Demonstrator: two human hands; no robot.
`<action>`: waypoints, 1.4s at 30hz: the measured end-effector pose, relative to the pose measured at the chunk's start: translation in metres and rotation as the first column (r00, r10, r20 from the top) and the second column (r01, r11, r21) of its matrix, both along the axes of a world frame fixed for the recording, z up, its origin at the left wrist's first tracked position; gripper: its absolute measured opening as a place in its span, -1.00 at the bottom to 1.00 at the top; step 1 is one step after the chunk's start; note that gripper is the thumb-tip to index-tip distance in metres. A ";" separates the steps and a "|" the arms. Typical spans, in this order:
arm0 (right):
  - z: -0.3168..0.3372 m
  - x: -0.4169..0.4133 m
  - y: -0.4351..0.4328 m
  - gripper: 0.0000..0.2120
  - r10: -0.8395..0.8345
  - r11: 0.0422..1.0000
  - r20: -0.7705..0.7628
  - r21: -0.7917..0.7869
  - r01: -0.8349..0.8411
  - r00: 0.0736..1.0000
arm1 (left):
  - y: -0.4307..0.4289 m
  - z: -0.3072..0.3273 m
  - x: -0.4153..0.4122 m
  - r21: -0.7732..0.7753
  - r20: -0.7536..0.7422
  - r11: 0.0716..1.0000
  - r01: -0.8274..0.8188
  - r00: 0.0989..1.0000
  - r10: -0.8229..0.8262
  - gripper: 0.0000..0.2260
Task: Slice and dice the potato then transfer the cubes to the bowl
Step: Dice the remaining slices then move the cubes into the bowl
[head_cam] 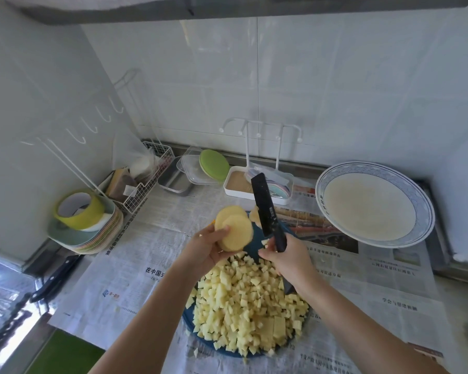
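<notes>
Holding a stack of potato slices just above the board, the left hand curls round them, thumb on the top slice. The right hand grips a black knife by its handle, blade pointing up. Diced cubes heap on the blue board below. The bowl — white, blue-rimmed — sits apart at right on newspaper.

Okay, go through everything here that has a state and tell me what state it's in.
Potato slices: stacked, held above the cutting board by the left hand.
Knife: gripped by the right hand, blade pointing up and away.
Potato cubes: diced, piled on the cutting board.
Bowl: empty, no cubes in it yet.
</notes>
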State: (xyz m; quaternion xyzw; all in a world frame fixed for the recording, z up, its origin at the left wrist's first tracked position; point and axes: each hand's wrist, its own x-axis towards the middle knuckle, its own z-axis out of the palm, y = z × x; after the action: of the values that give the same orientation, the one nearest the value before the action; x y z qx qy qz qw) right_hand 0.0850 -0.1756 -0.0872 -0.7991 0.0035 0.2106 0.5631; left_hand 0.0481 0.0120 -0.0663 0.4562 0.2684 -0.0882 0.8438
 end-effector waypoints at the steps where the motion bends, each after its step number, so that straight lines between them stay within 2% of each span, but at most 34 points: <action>1: 0.001 0.001 -0.001 -0.86 -0.029 0.998 -0.002 0.054 0.029 1.000 | 0.002 0.000 0.000 0.018 -0.010 1.000 0.005 1.000 -0.005 -0.62; 4: 0.009 0.004 0.000 -0.80 -0.105 0.974 0.015 0.201 0.100 0.994 | 0.002 0.002 0.000 0.054 -0.006 0.997 0.051 0.999 -0.051 -0.53; 7: 0.021 0.007 0.005 -0.74 -0.067 0.982 0.040 0.180 0.058 0.997 | -0.004 -0.001 0.000 0.078 0.042 0.995 0.056 0.997 -0.059 -0.47; 10: 0.027 0.011 0.010 -0.77 -0.021 0.991 0.038 0.130 0.016 0.999 | -0.009 -0.004 -0.001 0.071 0.076 0.997 0.026 0.997 -0.031 -0.46; 15: 0.032 0.016 0.006 -0.78 0.022 0.984 0.010 0.176 -0.024 1.000 | -0.012 0.003 0.001 0.095 0.137 0.995 0.030 0.990 -0.043 -0.59; 21: 0.033 0.014 -0.002 -0.82 0.025 0.980 0.008 0.196 -0.026 1.000 | -0.005 0.002 0.001 0.315 0.162 0.949 -0.028 0.987 -0.024 -0.68; 23: 0.035 0.015 -0.008 -0.88 0.004 0.983 0.081 0.183 -0.019 0.997 | 0.009 0.000 -0.003 0.453 0.164 0.892 0.001 0.983 -0.084 -0.87; 25: 0.036 0.015 -0.010 -0.89 -0.035 0.987 0.162 0.163 0.008 0.986 | 0.023 -0.002 -0.006 0.585 0.145 0.808 0.061 0.973 -0.179 -0.87; 27: 0.037 0.016 -0.008 -0.85 -0.081 0.985 0.220 0.169 0.043 0.972 | 0.027 -0.001 -0.010 0.610 0.131 0.784 0.115 0.961 -0.243 -0.88; 30: 0.039 0.014 0.002 -0.80 -0.064 0.988 0.327 0.154 0.014 0.943 | 0.018 -0.001 -0.014 0.536 0.120 0.825 0.180 0.951 -0.286 -0.80; 32: 0.037 0.009 0.009 -0.81 -0.032 0.992 0.399 0.126 -0.020 0.916 | 0.006 -0.002 -0.011 0.456 0.128 0.875 0.164 0.960 -0.247 -0.85; 34: 0.035 0.004 0.014 -0.82 -0.002 0.991 0.425 0.121 -0.054 0.905 | -0.007 0.000 -0.007 0.297 0.145 0.949 0.103 0.978 -0.151 -0.87; 36: 0.035 0.001 0.017 -0.81 0.005 0.988 0.420 0.138 -0.069 0.907 | -0.018 0.005 -0.006 0.020 0.140 1.000 -0.005 0.990 0.002 -0.80; 39: 0.037 -0.006 0.018 -0.81 0.020 0.989 0.441 0.121 -0.082 0.897 | -0.031 0.015 -0.007 -0.385 0.104 0.917 -0.104 0.982 0.155 -0.82; 40: 0.036 -0.010 0.018 -0.78 0.043 0.992 0.466 0.086 -0.093 0.884 | -0.034 0.017 -0.007 -0.449 0.060 0.883 -0.139 0.981 0.185 -0.87; 42: 0.031 -0.014 0.018 -0.77 0.084 0.992 0.483 0.042 -0.119 0.872 | -0.036 0.017 -0.007 -0.436 -0.027 0.880 -0.189 0.980 0.198 -0.82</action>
State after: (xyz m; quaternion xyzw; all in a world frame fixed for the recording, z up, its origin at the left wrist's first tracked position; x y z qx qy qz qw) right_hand 0.0708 -0.1579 -0.0566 -0.8052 -0.1856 0.0354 0.5622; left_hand 0.0409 -0.0242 -0.0494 0.2275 0.2784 -0.0572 0.9314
